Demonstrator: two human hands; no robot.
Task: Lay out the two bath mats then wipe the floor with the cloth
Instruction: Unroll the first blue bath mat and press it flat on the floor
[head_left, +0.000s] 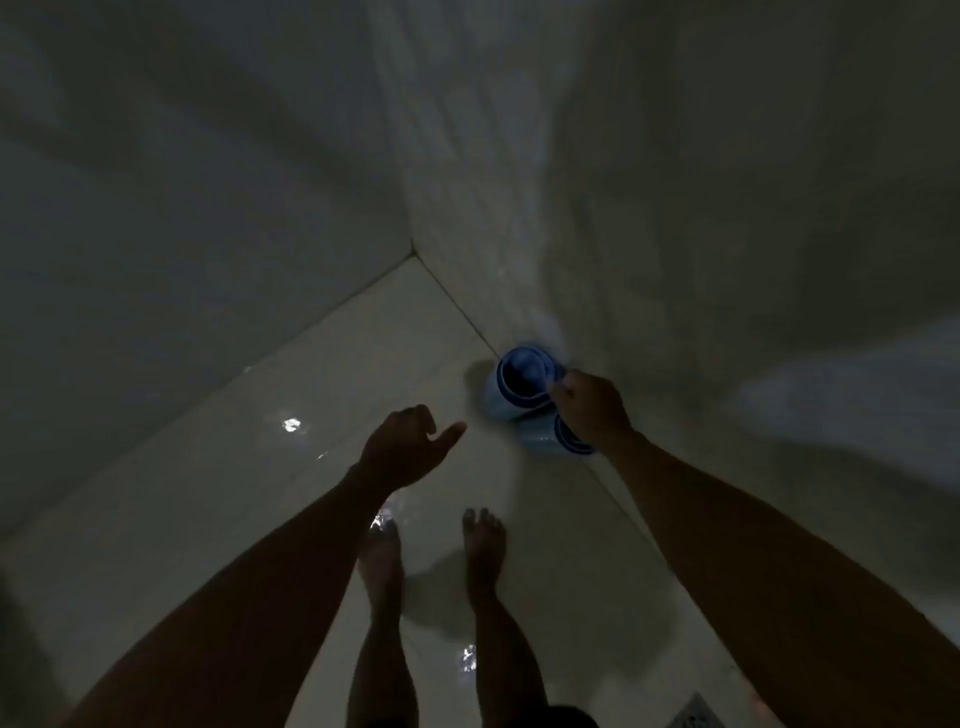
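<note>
Two blue bath mats stand rolled up on end against the right wall, near the corner of a dim tiled room. The far roll (511, 387) shows its open spiral top. The near roll (550, 439) is partly hidden under my right hand (589, 408), whose fingers pinch the top rim of the far roll. My left hand (408, 449) hovers over the floor to the left of the rolls, fingers loosely curled, thumb pointing toward them, holding nothing. No cloth is in view.
The glossy pale floor tiles (311, 467) reflect small light spots. Two walls meet at a corner (413, 249) straight ahead. My bare feet (483, 540) stand just behind the hands. A floor drain grate (696, 714) sits at the bottom right.
</note>
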